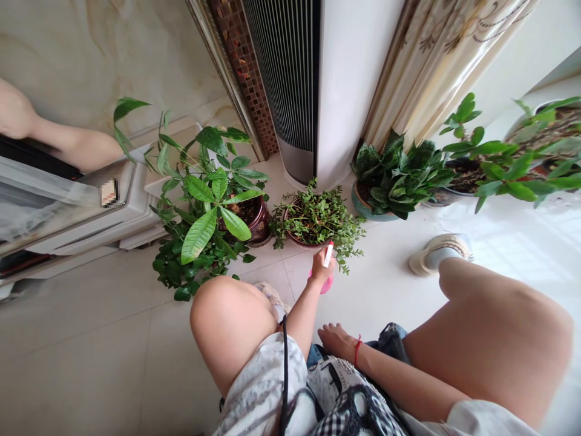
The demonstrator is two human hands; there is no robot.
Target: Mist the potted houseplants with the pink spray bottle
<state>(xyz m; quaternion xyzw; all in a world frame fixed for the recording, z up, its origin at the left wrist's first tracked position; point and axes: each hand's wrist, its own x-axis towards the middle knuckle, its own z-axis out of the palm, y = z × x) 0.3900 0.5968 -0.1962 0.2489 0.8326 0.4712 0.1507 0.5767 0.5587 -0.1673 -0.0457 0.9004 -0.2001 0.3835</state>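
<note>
I am squatting on a pale tiled floor. My left hand (320, 268) reaches forward between my knees, closed around a small pink spray bottle (327, 280) with a white nozzle. The nozzle points at a low bushy plant (318, 219) in a dark red pot. My right hand (334, 339), with a red string on the wrist, rests loosely over my lap with its fingers relaxed and apart, holding nothing.
A large-leaved plant (209, 212) in a maroon pot stands to the left. A broad-leaved plant (394, 175) in a teal pot and further pots (499, 163) stand to the right. Behind them are a tall air conditioner (318, 91) and a curtain (436, 54). Another person's arm (59, 136) shows at the left.
</note>
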